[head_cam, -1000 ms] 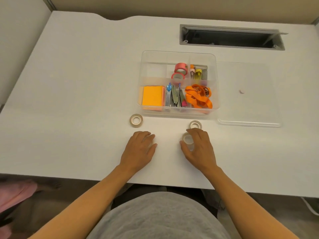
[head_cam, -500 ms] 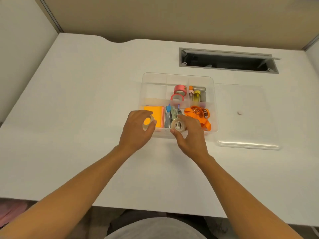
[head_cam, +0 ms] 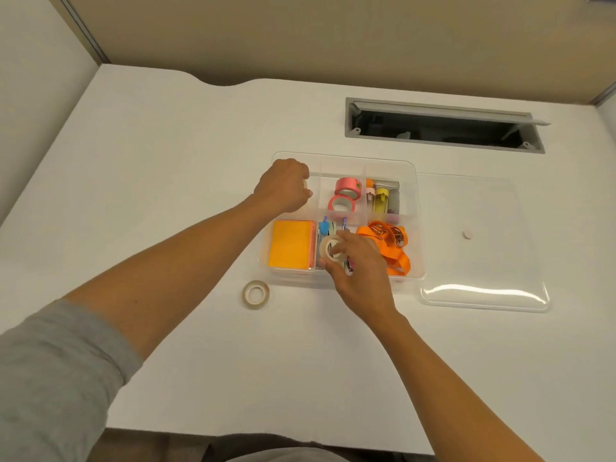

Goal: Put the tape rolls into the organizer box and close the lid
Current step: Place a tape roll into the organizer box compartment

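The clear organizer box sits open on the white desk. Its clear lid lies flat just to the right of it. My left hand hovers over the back-left compartment, closed around a tape roll of which only a pale sliver shows. Over the front middle of the box, my right hand pinches a clear tape roll. Another clear tape roll lies flat on the desk in front of the box's left corner. Two pink tape rolls rest in the back middle compartment.
The box also holds orange sticky notes, a stapler and pens, orange straps with clips and small bottles. A grey open cable slot is set into the desk behind the box. Partition walls stand at the back and left.
Both hands have lifted tape rolls off the desk and carried them forward over the box. The left hand has moved to the back-left compartment. One roll stays on the desk.
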Demonstrator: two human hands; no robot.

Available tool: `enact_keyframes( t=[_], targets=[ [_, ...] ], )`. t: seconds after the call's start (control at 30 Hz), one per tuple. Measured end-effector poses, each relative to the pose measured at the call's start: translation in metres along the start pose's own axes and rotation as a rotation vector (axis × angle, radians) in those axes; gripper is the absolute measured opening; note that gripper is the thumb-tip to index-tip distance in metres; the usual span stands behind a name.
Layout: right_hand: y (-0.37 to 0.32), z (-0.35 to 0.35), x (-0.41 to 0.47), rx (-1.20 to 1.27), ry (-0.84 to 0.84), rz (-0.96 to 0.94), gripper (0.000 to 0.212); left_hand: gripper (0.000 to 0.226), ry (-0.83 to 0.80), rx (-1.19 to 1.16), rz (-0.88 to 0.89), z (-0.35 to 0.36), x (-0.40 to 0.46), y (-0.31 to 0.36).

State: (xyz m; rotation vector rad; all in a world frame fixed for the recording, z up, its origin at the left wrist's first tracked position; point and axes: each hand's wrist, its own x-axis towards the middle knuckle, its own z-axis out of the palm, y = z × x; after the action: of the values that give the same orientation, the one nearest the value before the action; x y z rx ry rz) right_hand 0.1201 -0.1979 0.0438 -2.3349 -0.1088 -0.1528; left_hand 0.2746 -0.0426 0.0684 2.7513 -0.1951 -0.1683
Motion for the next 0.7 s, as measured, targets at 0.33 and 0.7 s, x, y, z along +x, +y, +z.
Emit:
enact_keyframes(
  t=[0.33,0.7],
  targets=[
    [-0.001,0.003,0.001,-0.008,0.016,-0.002,0.023,0.032,-0.287,0.204,-0.088,0.019,0.028,0.008],
    [-0.004,0.0,0.058,-0.065,-0.064,-0.139,0.016,0.033,0.243,-0.099,-0.122,-0.008,0.008,-0.03]
  ],
)
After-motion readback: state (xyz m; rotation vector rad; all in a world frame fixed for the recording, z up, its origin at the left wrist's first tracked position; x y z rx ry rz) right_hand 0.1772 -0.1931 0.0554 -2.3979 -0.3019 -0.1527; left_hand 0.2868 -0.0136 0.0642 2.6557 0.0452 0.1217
